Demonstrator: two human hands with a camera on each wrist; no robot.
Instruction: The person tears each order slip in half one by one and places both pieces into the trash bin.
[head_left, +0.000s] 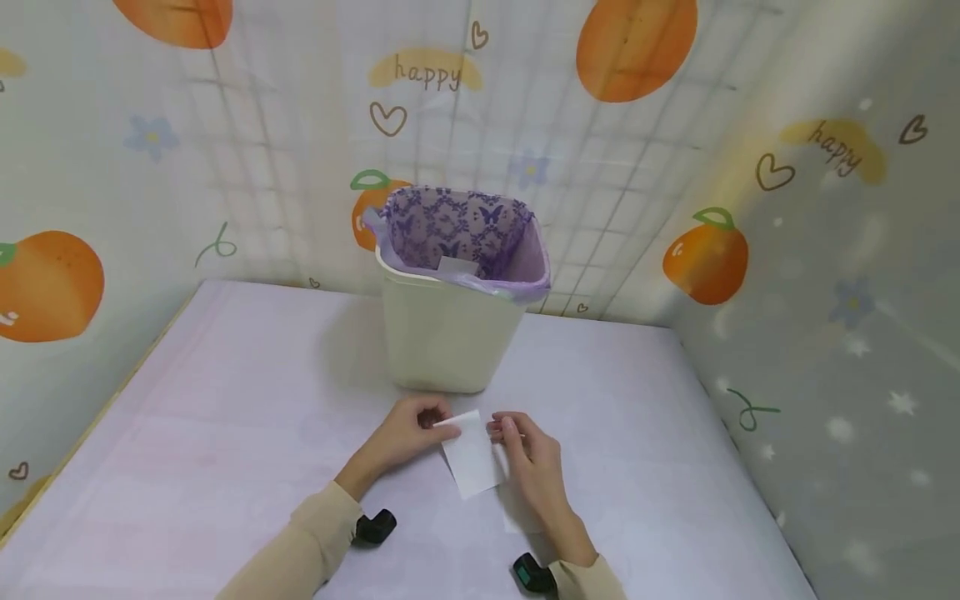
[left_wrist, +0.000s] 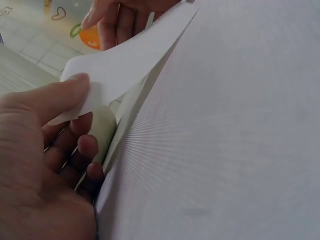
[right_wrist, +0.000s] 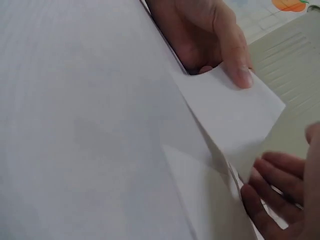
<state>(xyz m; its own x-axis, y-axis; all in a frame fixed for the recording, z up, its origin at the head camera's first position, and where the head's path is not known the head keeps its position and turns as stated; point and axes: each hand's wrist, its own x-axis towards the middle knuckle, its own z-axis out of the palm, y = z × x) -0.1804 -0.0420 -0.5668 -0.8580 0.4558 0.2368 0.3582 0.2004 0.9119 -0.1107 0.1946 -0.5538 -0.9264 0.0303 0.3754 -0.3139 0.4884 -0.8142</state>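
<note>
White paper sheet point(head_left: 472, 457) is on the person's side of the bin point(head_left: 442, 346), close to its base. Long axis runs roughly away from the bin: one short end faces the bin, the other points back at the person and slightly right. Can't tell if the near end touches the counter point(head_left: 247, 433).

Left hand point(head_left: 411, 433), front-left of the bin base: pinching the sheet at its bin-side corner, grip narrow, thumb on top. Right hand point(head_left: 534, 467), front-right of the bin base: fingers loosely bent, thumb apart from them, just beside the sheet's right edge. Can't tell if it touches the paper.

Left wrist view shows what head doesn't: remaining left fingers curl below the sheet, off it. Right wrist view shows a second sheet point(right_wrist: 202, 195) on the counter in front of the bin; head gets only a faint patch there. Only head sees into the bin: purple butterfly liner point(head_left: 427, 225), white piece point(head_left: 457, 265) inside. Orange-print curtain point(head_left: 300, 167) behind the bin.
</note>
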